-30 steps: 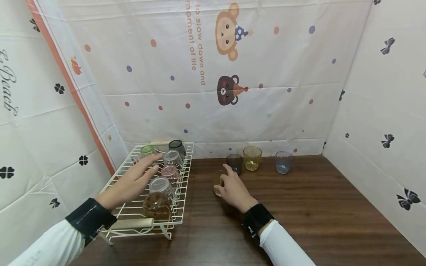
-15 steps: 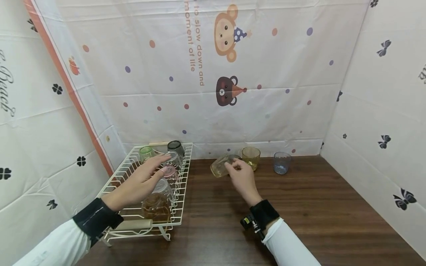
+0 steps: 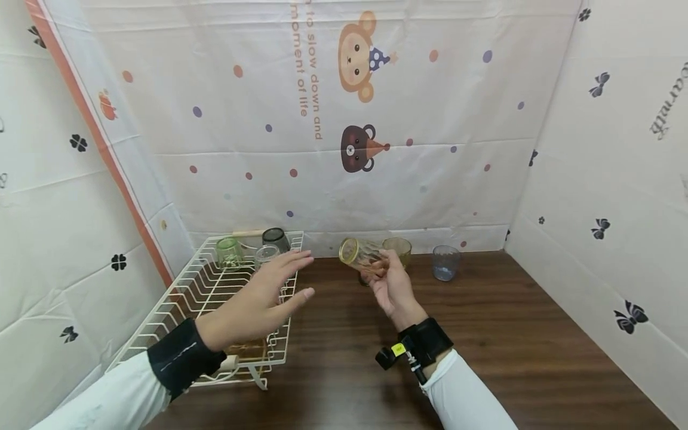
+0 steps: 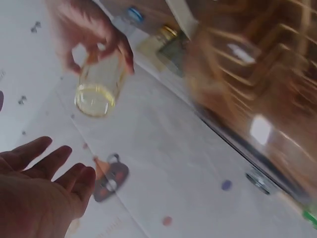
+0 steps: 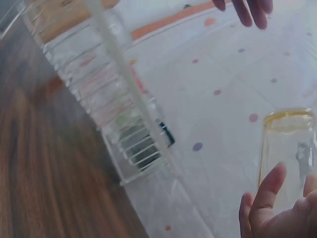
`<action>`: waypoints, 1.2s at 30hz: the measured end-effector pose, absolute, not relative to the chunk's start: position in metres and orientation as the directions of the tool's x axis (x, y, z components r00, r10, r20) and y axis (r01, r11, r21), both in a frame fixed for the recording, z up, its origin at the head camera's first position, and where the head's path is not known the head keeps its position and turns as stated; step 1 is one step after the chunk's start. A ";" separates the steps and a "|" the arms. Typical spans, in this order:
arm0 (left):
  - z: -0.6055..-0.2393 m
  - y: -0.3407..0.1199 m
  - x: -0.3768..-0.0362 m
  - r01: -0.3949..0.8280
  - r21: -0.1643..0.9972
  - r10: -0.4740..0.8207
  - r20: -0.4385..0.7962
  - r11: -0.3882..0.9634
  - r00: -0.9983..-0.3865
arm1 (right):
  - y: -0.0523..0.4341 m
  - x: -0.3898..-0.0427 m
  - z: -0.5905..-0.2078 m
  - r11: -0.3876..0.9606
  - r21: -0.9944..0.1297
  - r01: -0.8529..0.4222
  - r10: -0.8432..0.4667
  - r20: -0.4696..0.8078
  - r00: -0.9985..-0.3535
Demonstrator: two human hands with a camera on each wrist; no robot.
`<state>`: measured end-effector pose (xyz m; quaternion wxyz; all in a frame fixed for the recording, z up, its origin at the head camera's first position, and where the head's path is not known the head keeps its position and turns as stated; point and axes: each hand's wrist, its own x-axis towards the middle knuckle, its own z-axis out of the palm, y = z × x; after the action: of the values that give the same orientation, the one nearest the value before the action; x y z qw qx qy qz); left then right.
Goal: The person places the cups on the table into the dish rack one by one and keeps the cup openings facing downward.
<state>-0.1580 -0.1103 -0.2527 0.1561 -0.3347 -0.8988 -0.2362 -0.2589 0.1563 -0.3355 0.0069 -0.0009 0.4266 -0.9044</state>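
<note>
My right hand [image 3: 388, 280] holds a pale yellow ribbed glass [image 3: 359, 253] above the table, tilted with its mouth to the left. The same glass [image 4: 99, 87] shows in the left wrist view, pinched by the right hand's fingers [image 4: 84, 29], and in the right wrist view as a yellow-rimmed glass [image 5: 287, 158] above my fingertips [image 5: 262, 198]. My left hand [image 3: 263, 295] hovers open, fingers spread, over the right edge of a white wire dish rack [image 3: 188, 292], palm toward the glass. It holds nothing.
The rack holds several upturned glasses: green [image 3: 228, 252], dark grey [image 3: 275, 237], clear [image 3: 264, 255]. An amber glass [image 3: 399, 249] and a blue-grey glass [image 3: 445, 261] stand on the brown wooden table [image 3: 484, 334] by the back curtain. Curtain walls close in the left, back and right.
My right hand lifted the yellow glass off the table and tipped its mouth leftward. My left hand moved right, off the rack's glasses, toward the glass.
</note>
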 end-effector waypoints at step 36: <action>-0.267 -0.059 -0.201 0.598 0.261 0.480 0.398 0.758 -0.782 | 0.132 -0.239 -0.331 -0.543 -0.773 0.328 -0.508 -0.009 -0.861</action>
<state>-0.2009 -0.0593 -0.2668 0.1552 -0.2915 -0.9246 -0.1899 -0.2387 0.1316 -0.3305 0.2399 -0.1085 0.4137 -0.8715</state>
